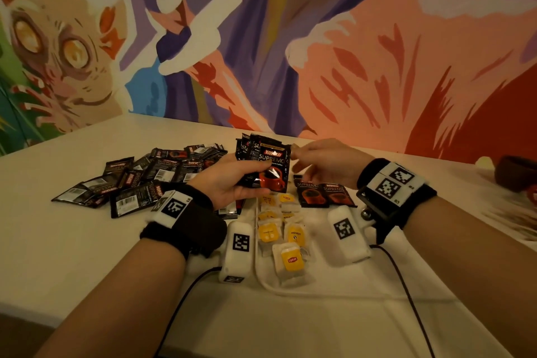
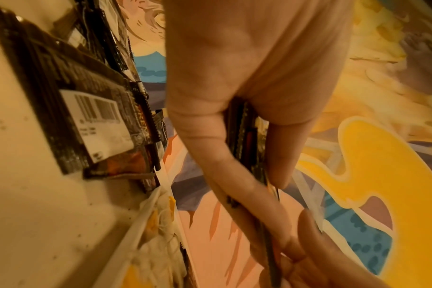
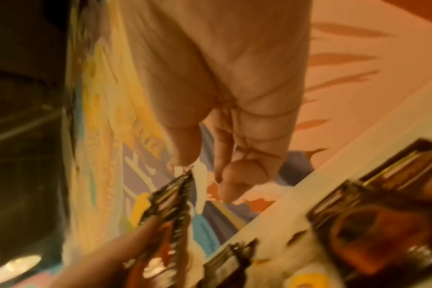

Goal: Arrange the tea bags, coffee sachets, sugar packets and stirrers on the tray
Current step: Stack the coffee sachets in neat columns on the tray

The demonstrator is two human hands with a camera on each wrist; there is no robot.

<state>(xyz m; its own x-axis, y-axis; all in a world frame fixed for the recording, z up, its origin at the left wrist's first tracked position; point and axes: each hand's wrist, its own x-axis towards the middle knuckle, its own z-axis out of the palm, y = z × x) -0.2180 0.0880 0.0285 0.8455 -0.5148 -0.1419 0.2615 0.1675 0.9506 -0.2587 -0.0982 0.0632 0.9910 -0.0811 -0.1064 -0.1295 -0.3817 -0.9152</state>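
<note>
My left hand (image 1: 229, 179) holds a fanned stack of black coffee sachets (image 1: 268, 167) upright above the far end of the white tray (image 1: 261, 277). In the left wrist view the thumb and fingers (image 2: 279, 152) clamp the stack (image 2: 247, 140) edge-on. My right hand (image 1: 316, 160) hovers just right of the stack, fingers loosely curved. Its thumb tip (image 3: 183, 155) touches the top corner of the sachets (image 3: 170, 200). Several tea bags with yellow tags (image 1: 290, 241) lie in the tray. Two coffee sachets (image 1: 322, 192) lie side by side at its far right.
A loose pile of black coffee sachets (image 1: 139, 180) covers the table left of the tray. At the far right edge sit a dark bowl (image 1: 517, 174) and a blurred heap of pale sticks (image 1: 511, 218). Black cables (image 1: 406, 285) trail toward me. A painted wall rises behind the table.
</note>
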